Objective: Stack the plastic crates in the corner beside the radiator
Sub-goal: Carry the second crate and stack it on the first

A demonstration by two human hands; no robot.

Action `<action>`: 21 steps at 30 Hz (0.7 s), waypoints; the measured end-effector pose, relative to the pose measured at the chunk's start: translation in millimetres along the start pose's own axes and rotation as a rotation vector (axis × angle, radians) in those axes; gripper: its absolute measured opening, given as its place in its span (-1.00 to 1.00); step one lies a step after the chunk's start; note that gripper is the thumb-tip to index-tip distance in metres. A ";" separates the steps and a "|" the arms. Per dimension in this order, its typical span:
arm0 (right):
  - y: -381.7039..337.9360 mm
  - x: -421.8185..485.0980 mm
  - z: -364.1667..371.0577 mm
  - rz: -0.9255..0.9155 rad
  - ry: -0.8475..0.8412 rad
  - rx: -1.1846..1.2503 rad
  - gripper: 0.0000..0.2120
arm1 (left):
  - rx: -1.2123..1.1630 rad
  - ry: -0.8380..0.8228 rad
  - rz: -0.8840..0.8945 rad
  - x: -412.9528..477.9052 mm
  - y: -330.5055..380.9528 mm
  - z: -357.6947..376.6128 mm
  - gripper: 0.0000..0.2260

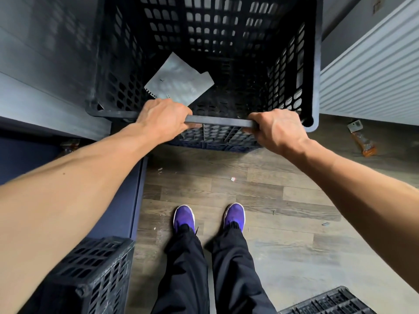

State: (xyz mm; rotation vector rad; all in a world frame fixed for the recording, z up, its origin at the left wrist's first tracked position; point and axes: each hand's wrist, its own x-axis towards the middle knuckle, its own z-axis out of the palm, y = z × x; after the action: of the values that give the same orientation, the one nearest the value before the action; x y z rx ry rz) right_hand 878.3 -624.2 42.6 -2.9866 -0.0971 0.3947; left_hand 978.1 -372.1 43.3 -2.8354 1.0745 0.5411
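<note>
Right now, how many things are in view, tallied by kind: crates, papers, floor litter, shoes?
Black plastic crates: 4, namely held crate, one beneath it, bottom-left crate, bottom-right crate
Paper sheets inside the held crate: 1
Orange wrappers on floor: 1 clear
Purple shoes: 2
Total: 8

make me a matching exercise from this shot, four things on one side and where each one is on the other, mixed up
Things:
1. paper
2. radiator
3. orange wrapper
4. shoes

Places:
A. on the floor below the radiator
B. right of the held crate
C. inside the held crate
D. on the floor, below both hands

Pairs: 1-C, 2-B, 3-A, 4-D
</note>
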 end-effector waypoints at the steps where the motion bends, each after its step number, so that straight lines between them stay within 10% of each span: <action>1: 0.3 2.3 -0.8 -0.005 -0.009 0.000 -0.70 | -0.004 0.003 0.003 1.0 -1.7 0.2 -0.90; 21: 0.9 3.1 -6.5 0.000 -0.076 0.025 -0.72 | -0.141 -0.078 -0.067 -1.5 0.2 -3.0 -0.82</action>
State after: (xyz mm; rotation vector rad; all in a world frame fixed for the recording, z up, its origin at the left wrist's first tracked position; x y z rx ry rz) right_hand 883.0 -625.6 47.9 -2.9469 -0.0982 0.5052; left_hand 977.8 -371.8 46.7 -2.9288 0.9614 0.7432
